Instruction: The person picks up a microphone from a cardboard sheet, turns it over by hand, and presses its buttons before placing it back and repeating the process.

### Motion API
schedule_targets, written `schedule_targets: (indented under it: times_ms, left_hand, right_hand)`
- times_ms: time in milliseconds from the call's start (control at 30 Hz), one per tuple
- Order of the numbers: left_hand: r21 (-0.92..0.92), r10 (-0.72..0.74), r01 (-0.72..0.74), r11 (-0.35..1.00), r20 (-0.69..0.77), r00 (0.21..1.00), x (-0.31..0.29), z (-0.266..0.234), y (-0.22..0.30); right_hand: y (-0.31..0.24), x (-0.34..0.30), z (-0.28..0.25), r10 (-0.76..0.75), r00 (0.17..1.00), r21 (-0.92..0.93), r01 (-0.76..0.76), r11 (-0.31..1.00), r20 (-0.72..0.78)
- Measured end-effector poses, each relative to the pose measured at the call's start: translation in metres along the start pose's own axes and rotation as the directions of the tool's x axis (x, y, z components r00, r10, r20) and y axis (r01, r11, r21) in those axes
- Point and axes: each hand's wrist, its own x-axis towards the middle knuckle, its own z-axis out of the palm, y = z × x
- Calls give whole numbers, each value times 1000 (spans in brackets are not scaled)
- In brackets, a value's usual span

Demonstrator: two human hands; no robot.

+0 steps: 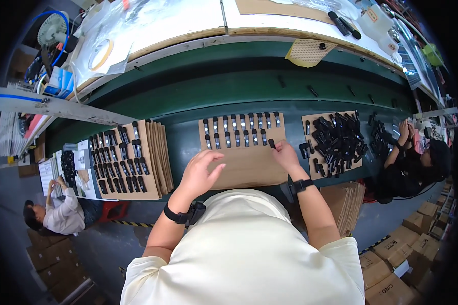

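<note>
In front of me lies a brown cardboard sheet [239, 168] with two rows of small black lapel microphones [242, 122] set upright along its far part. My right hand [286, 154] pinches one black microphone [272, 144] at the right end of the nearer row, close to the cardboard. Over the sheet's left part, my left hand [202, 170] hangs with its thumb and fingers apart and nothing in them. On the right, a loose heap of the same microphones [336, 140] covers another cardboard sheet [318, 172].
At the left stands a stack of cardboard sheets [160, 157], its top one carrying several rows of microphones. One co-worker [63, 211] sits far left, another [417, 162] at the right beside more black pieces. A white shelf [178, 30] runs above the green bench [188, 86]. Cartons [392, 249] stand lower right.
</note>
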Motion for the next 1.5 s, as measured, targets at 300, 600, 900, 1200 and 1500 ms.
schedule_targets:
  times_ms: [300, 600, 900, 1200, 1500]
  left_hand:
    - [-9, -123, 124, 992, 15, 992, 0, 3, -17]
    - [-36, -147, 148, 988, 48, 988, 15, 9, -25]
    - [-14, -175, 177, 984, 87, 981, 33, 9, -36]
    - [-44, -279, 280, 959, 29, 960, 47, -3, -54]
    - [-41, -346, 347, 937, 32, 938, 51, -6, -65]
  right_hand:
    - [18, 49, 26, 192, 976, -148, -206, 967, -103]
    - [16, 56, 28, 167, 978, -150, -184, 971, -122]
    - [-1, 124, -3, 48, 980, -159, -80, 984, -193]
    - [-32, 245, 12, -146, 931, -323, 32, 946, -335]
    - [-13, 280, 13, -6, 1000, -310, -2, 951, -24]
